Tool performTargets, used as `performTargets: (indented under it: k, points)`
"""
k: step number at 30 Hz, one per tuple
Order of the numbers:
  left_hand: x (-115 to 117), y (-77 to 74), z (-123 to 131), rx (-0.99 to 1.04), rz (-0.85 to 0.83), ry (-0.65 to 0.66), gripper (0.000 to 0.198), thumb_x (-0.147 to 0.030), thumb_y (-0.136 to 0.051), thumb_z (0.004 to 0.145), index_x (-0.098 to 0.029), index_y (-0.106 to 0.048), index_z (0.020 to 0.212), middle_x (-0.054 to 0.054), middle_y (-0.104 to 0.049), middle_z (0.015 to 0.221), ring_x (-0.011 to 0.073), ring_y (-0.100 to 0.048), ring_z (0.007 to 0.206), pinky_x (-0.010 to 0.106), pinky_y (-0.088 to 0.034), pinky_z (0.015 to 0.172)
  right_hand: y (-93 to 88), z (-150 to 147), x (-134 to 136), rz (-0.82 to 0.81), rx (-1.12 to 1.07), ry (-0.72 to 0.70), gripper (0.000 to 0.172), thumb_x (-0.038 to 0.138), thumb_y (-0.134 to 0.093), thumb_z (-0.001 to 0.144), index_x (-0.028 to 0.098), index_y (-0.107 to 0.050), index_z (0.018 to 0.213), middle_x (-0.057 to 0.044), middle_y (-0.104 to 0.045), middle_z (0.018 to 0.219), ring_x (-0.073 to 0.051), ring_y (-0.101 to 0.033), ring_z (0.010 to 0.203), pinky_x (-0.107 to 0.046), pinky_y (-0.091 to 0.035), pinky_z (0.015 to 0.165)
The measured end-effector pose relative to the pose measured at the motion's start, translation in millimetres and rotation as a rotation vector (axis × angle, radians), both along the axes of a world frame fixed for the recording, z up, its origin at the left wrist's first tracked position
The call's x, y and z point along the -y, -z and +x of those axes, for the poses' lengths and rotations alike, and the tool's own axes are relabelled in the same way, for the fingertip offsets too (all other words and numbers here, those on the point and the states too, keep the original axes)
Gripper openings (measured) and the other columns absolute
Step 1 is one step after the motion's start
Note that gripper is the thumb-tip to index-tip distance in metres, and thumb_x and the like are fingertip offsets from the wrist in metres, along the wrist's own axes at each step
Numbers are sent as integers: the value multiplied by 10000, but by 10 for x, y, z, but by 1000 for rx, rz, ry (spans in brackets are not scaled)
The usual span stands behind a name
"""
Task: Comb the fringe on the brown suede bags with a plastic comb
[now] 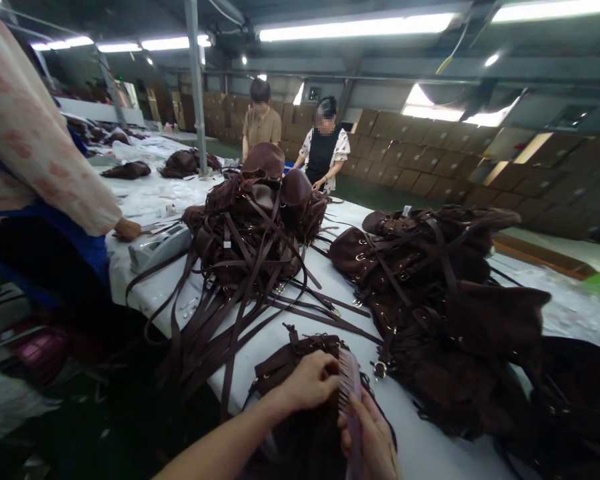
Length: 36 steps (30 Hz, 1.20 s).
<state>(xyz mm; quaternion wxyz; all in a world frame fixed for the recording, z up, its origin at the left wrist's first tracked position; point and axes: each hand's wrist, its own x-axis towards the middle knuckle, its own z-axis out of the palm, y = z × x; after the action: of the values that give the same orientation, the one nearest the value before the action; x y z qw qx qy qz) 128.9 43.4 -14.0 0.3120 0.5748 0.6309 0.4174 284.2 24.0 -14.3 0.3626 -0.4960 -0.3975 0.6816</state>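
Note:
A pale purple comb (349,383) stands nearly upright with its teeth facing left, and my right hand (373,437) is wrapped round its lower part. Close beside the teeth is my left hand (313,381), its fingers curled in a pinch; what they hold, if anything, is hidden. Under both hands lies a dark brown bag (285,360) at the table's near edge. My forearm and hands cover much of it.
A tall heap of brown fringed bags (260,233) with long trailing straps rises ahead. More brown bags (445,300) are piled on the right of the white table (350,217). A co-worker's sleeve (45,133) is close at left; two people stand beyond. Cartons (405,153) line the back.

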Motion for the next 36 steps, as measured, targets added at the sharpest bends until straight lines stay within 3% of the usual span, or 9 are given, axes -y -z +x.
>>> performTargets:
  k: [4, 7, 10, 17, 23, 26, 30, 33, 36]
  points:
    - [516, 191, -647, -24, 39, -227, 398, -459, -568, 877, -155, -610, 1130, 90, -636, 1067, 206, -589, 964, 340, -483, 887, 342, 134, 101, 96, 107, -1, 928, 705, -717, 673, 201, -374, 1373, 66, -576, 495, -77, -378, 297, -146, -294, 295]
    - [766, 351, -862, -140, -113, -154, 627, -488, -708, 769, -139, -536, 1260, 111, -602, 1134, 247, -562, 1034, 372, -465, 928, 403, 108, 149, 195, 213, -50, 905, 718, -643, 744, 186, -340, 1411, 67, -564, 515, -83, -400, 330, -156, -316, 323]
    - [924, 476, -746, -278, -179, -128, 654, -380, -743, 756, -166, -499, 1323, 103, -581, 1174, 274, -527, 1106, 390, -442, 971, 450, 93, 145, 258, 317, -79, 887, 713, -599, 780, 170, -339, 1431, 71, -539, 510, -105, -425, 349, -184, -336, 332]
    - [1165, 645, -384, -518, -46, -276, 463, -246, -563, 902, -198, -466, 1353, 104, -481, 1347, 297, -449, 1228, 462, -395, 1050, 463, 274, 159, 387, 516, -58, 756, 645, -561, 821, 176, -469, 1406, 4, -638, 603, -179, -525, 395, -280, -424, 355]
    - [1160, 619, -377, -427, -44, -369, 346, -209, -594, 865, -204, -537, 1206, 89, -511, 1181, 264, -515, 1126, 412, -460, 977, 422, 266, 181, 436, 592, -75, 726, 634, -527, 834, 159, -511, 1384, -33, -691, 645, -215, -582, 425, -310, -472, 389]
    - [1136, 554, -390, -317, -79, -338, 93, -210, -572, 877, -199, -583, 969, 60, -556, 1014, 228, -571, 968, 366, -479, 883, 463, 273, 173, 465, 612, -85, 727, 627, -506, 853, 153, -489, 1405, -41, -707, 653, -234, -616, 450, -326, -507, 425]
    - [1167, 505, -412, -148, -80, -225, 158, -205, -506, 904, -202, -538, 749, 24, -600, 840, 189, -594, 823, 299, -453, 762, 516, 299, 140, 577, 663, -73, 675, 597, -477, 872, 137, -532, 1364, -148, -724, 1092, -327, -706, 926, -405, -591, 742]
    - [1245, 521, -450, -42, -108, -235, 95, -268, -540, 886, -207, -585, 828, 6, -627, 793, 183, -603, 759, 282, -445, 715, 526, 307, 126, 575, 678, -110, 678, 583, -423, 896, 124, -500, 1388, -158, -633, 1283, -336, -606, 1167, -437, -525, 936]
    - [1310, 526, -507, -23, -231, -292, 222, -397, -496, 924, -207, -608, 955, 1, -648, 738, 189, -617, 691, 280, -439, 662, 519, 302, 131, 544, 685, -150, 701, 584, -388, 906, 116, -452, 1424, -156, -605, 1322, -332, -570, 1217, -434, -495, 975]
